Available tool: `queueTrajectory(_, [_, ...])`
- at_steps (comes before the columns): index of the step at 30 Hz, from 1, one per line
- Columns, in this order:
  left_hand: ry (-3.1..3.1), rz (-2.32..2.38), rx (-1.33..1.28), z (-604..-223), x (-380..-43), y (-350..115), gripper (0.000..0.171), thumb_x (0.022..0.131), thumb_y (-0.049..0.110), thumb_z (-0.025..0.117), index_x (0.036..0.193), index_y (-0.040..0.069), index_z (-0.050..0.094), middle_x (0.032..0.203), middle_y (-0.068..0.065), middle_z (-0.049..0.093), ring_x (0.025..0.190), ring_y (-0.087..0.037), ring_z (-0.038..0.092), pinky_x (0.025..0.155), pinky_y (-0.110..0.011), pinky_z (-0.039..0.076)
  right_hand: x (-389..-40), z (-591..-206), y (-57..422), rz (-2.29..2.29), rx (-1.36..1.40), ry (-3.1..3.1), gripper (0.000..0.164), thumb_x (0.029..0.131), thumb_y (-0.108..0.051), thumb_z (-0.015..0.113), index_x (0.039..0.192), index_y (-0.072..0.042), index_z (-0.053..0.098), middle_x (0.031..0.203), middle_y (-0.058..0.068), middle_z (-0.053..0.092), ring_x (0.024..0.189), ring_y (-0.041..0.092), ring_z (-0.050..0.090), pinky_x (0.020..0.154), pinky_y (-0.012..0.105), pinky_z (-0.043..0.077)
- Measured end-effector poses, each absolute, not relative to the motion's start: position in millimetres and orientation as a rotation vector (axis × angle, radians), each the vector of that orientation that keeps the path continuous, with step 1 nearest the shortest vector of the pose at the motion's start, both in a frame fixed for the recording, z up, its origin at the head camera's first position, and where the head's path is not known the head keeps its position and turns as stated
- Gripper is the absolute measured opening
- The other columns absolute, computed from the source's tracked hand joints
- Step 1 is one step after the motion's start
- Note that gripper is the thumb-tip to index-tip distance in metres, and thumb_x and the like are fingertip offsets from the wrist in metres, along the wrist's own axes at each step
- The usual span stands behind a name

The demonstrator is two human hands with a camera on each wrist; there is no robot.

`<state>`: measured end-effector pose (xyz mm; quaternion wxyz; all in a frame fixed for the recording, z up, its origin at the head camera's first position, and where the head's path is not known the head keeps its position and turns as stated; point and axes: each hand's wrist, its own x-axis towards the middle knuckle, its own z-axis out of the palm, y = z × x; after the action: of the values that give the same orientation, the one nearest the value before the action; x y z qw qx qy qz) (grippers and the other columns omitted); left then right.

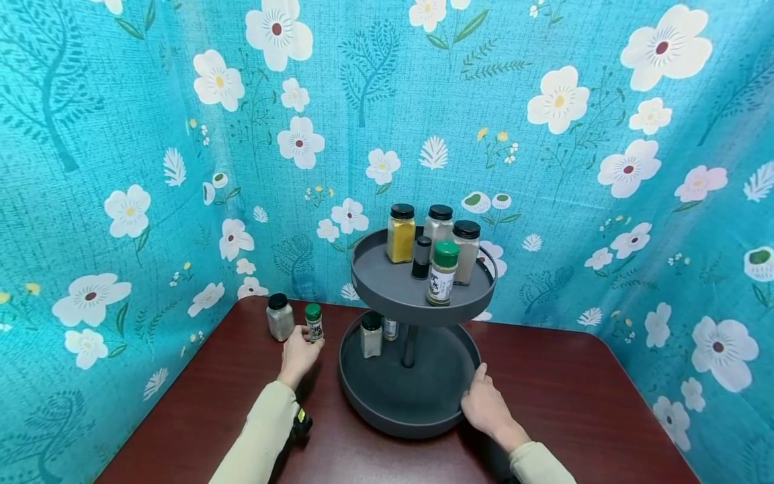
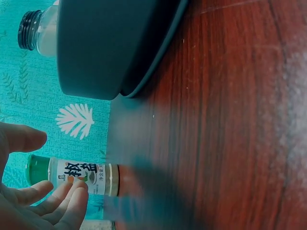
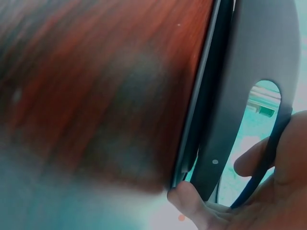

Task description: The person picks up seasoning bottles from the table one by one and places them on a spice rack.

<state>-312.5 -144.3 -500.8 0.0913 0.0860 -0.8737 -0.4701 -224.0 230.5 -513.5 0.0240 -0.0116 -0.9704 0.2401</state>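
Observation:
On the left of the table, my left hand (image 1: 300, 354) reaches a small spice bottle (image 1: 314, 321) with a green cap and a printed label. In the left wrist view its thumb (image 2: 26, 138) stands apart from the bottle, while the other fingers overlap the bottle's side. A black-capped jar (image 1: 280, 317) of pale contents stands just left of that bottle. My right hand (image 1: 486, 403) grips the lower rim of a dark grey two-tier tray (image 1: 399, 425). In the right wrist view, fingers pass through the tray's handle slot and the thumb lies at its bottom edge.
The upper tier (image 1: 387, 286) carries several jars, including a yellow-filled jar (image 1: 401, 234) and a green-capped bottle (image 1: 443, 274). A black-capped jar (image 1: 371, 335) and another bottle stand at the lower tier's back left. Behind the table (image 1: 556, 390) hangs a blue flowered cloth (image 1: 387, 87).

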Motion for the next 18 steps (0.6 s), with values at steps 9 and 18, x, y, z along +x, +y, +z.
queueTrajectory(9, [-2.579, -1.353, 0.291, -501.2, -318.7, -143.7, 0.052, 0.085, 0.023, 0.066, 0.124, -0.005, 0.046, 0.117, -0.027, 0.053, 0.105, -0.038, 0.051, 0.089, -0.053, 0.04, -220.0, -512.6, 226.5, 0.702, -0.033, -2.989, 0.072, 0.085, -0.008, 0.049, 0.134, 0.028, 0.012, 0.111, 0.042, 0.047, 0.075, 0.04, 0.06, 0.069, 0.05, 0.049])
queueTrajectory(18, [-2.614, -1.37, 0.318, -503.5, -322.1, -141.7, 0.065, 0.086, 0.026, 0.065, 0.135, -0.006, 0.036, 0.124, -0.029, 0.044, 0.113, -0.043, 0.046, 0.095, -0.055, 0.037, -217.7, -510.2, 227.7, 0.786, -0.112, -2.999, 0.074, 0.087, -0.013, 0.05, 0.137, 0.023, 0.01, 0.119, 0.041, 0.046, 0.095, 0.046, 0.057, 0.081, 0.054, 0.045])
